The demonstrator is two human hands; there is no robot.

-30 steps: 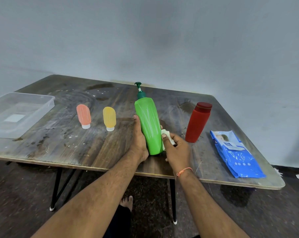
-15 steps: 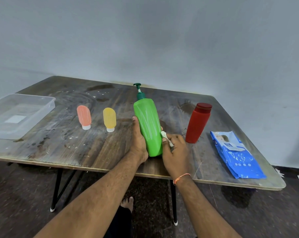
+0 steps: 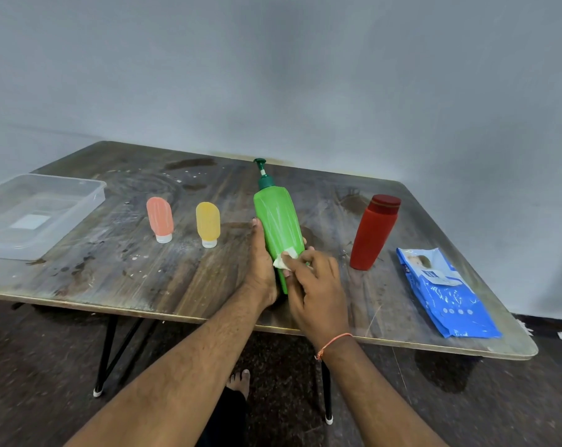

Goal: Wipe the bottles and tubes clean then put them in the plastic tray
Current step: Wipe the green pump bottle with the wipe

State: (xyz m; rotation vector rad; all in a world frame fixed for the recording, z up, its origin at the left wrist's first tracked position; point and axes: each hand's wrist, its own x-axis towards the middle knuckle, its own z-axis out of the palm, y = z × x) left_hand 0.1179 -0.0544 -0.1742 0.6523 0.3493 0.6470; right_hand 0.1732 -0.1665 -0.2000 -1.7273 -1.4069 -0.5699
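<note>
A tall green pump bottle stands near the table's front edge, leaning slightly left. My left hand grips its lower part from the left. My right hand pinches a small white wipe and presses it against the bottle's lower front. A red bottle stands to the right. An orange tube and a yellow tube stand on their caps to the left. The clear plastic tray sits at the far left.
A blue pack of wipes lies at the table's right front corner. The wooden table is stained and speckled. A grey wall rises behind it. My bare foot shows on the dark floor below.
My right hand has slid the wipe from the bottle's right side round to its lower front. The left hand keeps its hold on the bottle.
</note>
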